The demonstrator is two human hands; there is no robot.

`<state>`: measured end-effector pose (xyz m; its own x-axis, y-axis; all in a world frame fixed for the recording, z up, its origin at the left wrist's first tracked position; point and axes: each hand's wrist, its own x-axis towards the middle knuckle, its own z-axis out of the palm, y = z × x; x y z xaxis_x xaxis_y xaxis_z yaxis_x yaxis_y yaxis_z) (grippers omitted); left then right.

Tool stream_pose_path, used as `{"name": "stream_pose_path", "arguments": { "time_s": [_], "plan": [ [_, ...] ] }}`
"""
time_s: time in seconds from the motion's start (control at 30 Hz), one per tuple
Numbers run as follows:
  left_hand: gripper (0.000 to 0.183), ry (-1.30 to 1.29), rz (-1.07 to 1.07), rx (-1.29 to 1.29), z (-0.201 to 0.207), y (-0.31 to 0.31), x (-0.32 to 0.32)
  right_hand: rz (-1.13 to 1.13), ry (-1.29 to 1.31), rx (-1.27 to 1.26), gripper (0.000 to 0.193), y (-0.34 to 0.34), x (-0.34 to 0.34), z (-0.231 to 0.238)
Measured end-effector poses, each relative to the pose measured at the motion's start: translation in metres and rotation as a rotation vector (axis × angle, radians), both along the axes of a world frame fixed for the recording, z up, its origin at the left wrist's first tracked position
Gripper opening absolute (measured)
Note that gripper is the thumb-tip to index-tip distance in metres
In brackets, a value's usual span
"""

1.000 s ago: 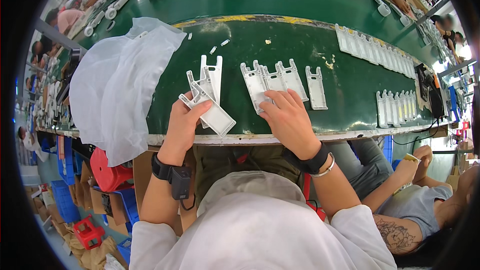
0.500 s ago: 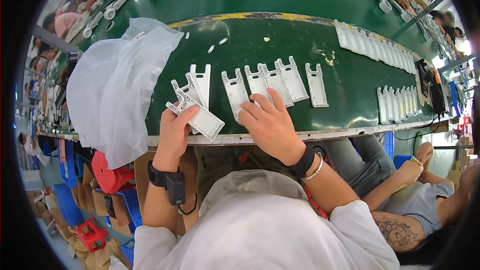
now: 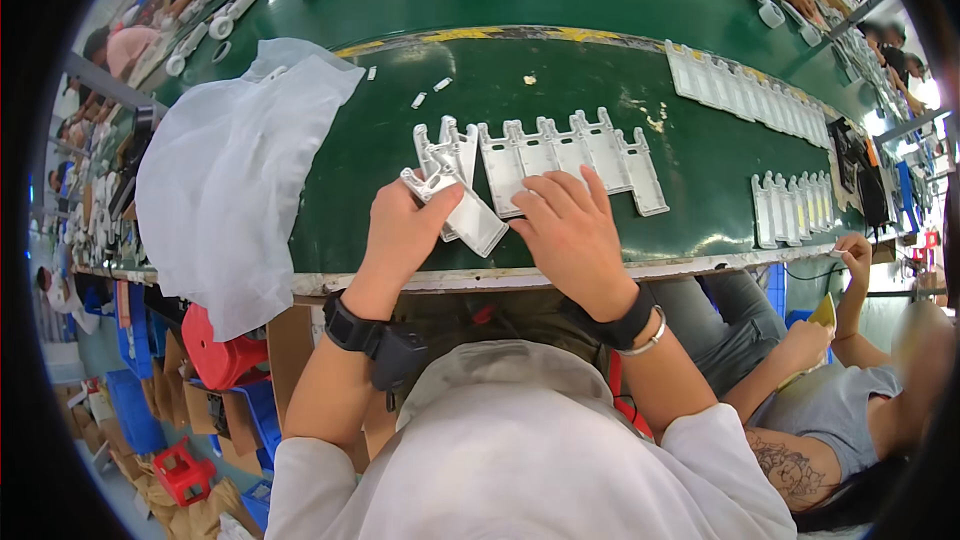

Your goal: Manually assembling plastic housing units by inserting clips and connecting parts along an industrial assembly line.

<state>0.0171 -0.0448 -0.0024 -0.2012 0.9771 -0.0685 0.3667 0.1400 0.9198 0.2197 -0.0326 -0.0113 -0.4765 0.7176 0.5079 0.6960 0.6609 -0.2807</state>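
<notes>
My left hand (image 3: 405,230) is closed round a few fanned white plastic panels (image 3: 468,218), flat and oblong with two prongs and a slot at one end. They overlap just above the green tabletop, so I cannot tell whether the rear one rests on it. Beside them several like panels (image 3: 570,152) lie side by side in a row, prongs pointing away from me. My right hand (image 3: 578,240) has its fingers spread over the near ends of this row, touching it without gripping. The panels' lower edges are partly hidden under those fingers.
A translucent white plastic sheet (image 3: 225,180) drapes over the table (image 3: 400,70) edge at left. Small white pieces (image 3: 430,92) lie beyond my hands. More panels stand in rows at right (image 3: 745,95), (image 3: 790,210). A co-worker (image 3: 820,380) sits at right.
My left hand and its panels have moved right, up to the row. The loose panels, spaced apart before, now sit close together. My right hand has shifted slightly right.
</notes>
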Motion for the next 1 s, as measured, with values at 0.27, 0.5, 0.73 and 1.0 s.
{"name": "stream_pose_path", "arguments": {
  "time_s": [0.27,0.5,0.73,1.0],
  "plan": [
    [0.034,0.058,0.025,0.138,0.001,-0.006,0.009,0.141,0.060,-0.109,0.027,-0.005,0.000,0.006],
    [0.029,-0.174,0.078,0.099,0.011,-0.012,-0.002,0.236,0.215,-0.193,0.036,0.001,-0.007,0.005],
    [0.027,-0.828,0.060,-0.062,0.037,-0.024,-0.007,0.156,0.082,-0.078,0.041,0.012,-0.016,0.020],
    [0.022,-0.533,0.161,-0.036,0.008,-0.016,-0.040,0.252,-0.116,0.144,0.009,0.020,-0.034,0.000]
  ]
}}
